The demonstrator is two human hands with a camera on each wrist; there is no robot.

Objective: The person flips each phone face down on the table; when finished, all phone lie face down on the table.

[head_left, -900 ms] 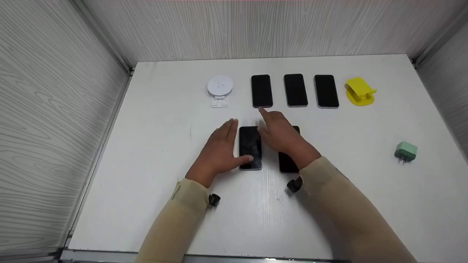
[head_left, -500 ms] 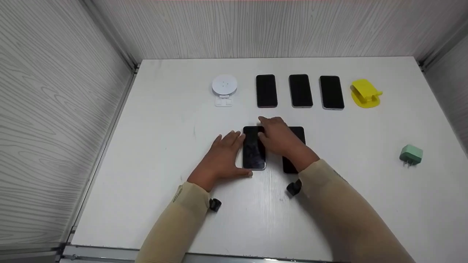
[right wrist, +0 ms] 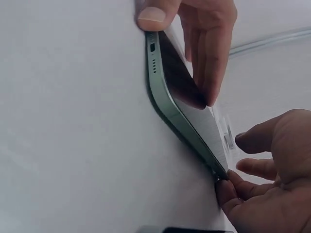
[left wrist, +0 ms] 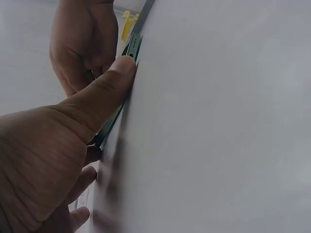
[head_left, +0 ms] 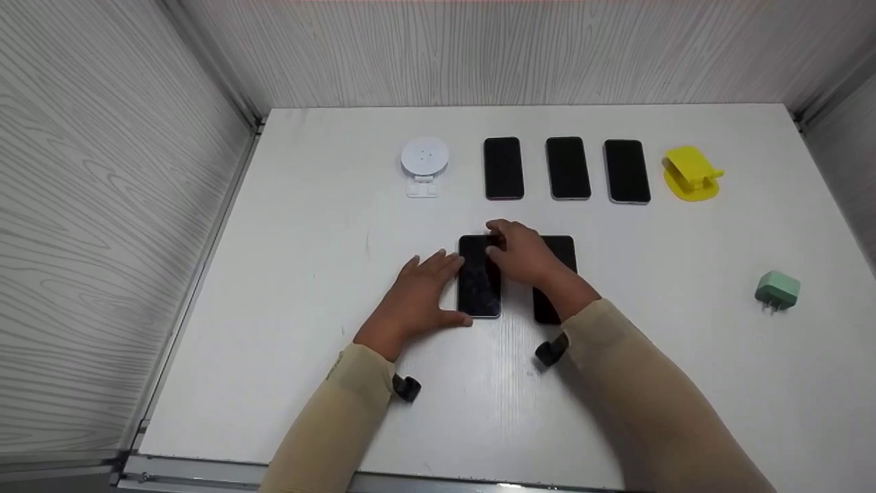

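My left hand (head_left: 417, 294) and right hand (head_left: 523, 257) grasp the phone (head_left: 479, 284) at mid-tabletop (head_left: 308, 274): left thumb at its near end, right fingers (right wrist: 228, 187) at its far end. A second phone (head_left: 558, 274) lies partly hidden beneath my right wrist.

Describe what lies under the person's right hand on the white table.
Under the right hand lies a dark phone, its middle and near end hidden by hand and wrist. The fingertips reach the neighbouring phone.
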